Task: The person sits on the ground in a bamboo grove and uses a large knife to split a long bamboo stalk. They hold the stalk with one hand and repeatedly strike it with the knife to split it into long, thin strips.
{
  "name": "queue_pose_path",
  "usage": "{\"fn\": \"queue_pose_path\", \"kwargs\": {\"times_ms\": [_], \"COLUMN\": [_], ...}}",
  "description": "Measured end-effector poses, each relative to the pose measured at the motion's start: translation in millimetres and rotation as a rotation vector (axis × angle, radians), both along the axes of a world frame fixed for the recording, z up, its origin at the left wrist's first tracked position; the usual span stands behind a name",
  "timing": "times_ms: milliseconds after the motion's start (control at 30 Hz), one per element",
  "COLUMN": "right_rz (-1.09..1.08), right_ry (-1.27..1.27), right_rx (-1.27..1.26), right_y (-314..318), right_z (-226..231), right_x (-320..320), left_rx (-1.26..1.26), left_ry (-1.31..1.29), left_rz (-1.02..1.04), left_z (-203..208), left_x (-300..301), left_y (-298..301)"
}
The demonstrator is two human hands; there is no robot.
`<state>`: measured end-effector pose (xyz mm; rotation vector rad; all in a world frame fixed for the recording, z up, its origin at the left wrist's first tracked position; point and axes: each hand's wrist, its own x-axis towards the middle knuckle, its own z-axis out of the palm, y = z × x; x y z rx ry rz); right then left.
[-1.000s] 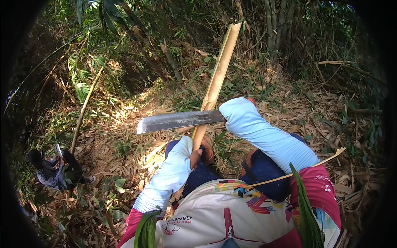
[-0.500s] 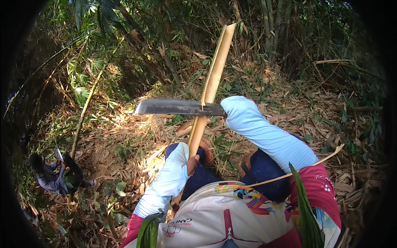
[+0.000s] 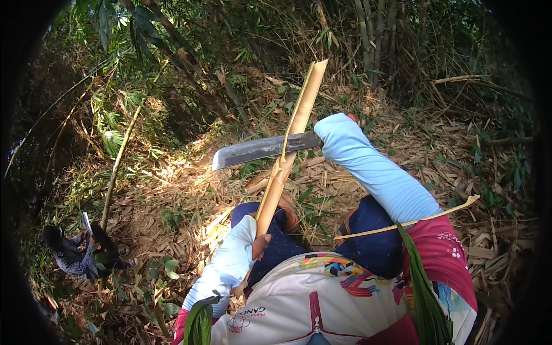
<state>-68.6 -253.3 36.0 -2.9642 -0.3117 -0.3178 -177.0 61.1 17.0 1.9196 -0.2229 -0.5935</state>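
A long split piece of bamboo (image 3: 306, 103), pale inside and green along one edge, slants up and away from my lap. My left hand (image 3: 260, 247) is closed around its lower part, near my left knee. In my right hand (image 3: 335, 131), mostly hidden by a light blue sleeve, is a machete (image 3: 250, 152). The dark blade lies across the bamboo, its tip pointing left. Beside the blade a thin sliver stands slightly away from the bamboo's left edge. My right fingers are largely out of sight.
A thin bamboo strip (image 3: 411, 222) lies across my right thigh and sleeve. Dry leaves (image 3: 172, 201) litter the ground. At lower left another person (image 3: 77, 256) sits near a slanting pole (image 3: 119, 158). Bamboo stems (image 3: 374, 40) stand at the back.
The bamboo has come down toward me. The machete has shifted right, its tip dipping, and now crosses the bamboo farther up; a knobbly joint shows below the blade.
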Motion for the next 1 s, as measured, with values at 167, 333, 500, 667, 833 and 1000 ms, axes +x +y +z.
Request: {"fn": "queue_pose_path", "kwargs": {"times_ms": [167,333,500,667,833,1000], "right_rz": [-0.483,-0.965,-0.832,-0.452,-0.122,0.099], "right_ry": [0.012,0.247,0.181,-0.143,-0.112,0.174], "right_rx": [0.289,0.224,0.325,0.612,0.561,0.106], "right_y": [-70.9,-207.4,-206.8,-141.4,-22.6,47.6], "right_z": [-6.8,-90.2,-99.7,-58.2,-19.1,10.2], "right_x": [38.4,76.2,85.1,51.1,-5.1,-22.0], "left_rx": [0.026,0.018,-0.184,-0.389,-0.321,-0.236], "left_ry": [0.087,0.125,0.03,0.039,0.021,-0.02], "left_rz": [0.07,0.14,0.258,0.221,0.144,0.083], "left_z": [-19.2,-18.8,-46.3,-38.5,-20.0,-12.1], "left_x": [-26.9,-22.6,6.4,28.9,44.9,42.6], "left_y": [40.9,61.1,48.9,17.2,-9.7,-18.4]}}
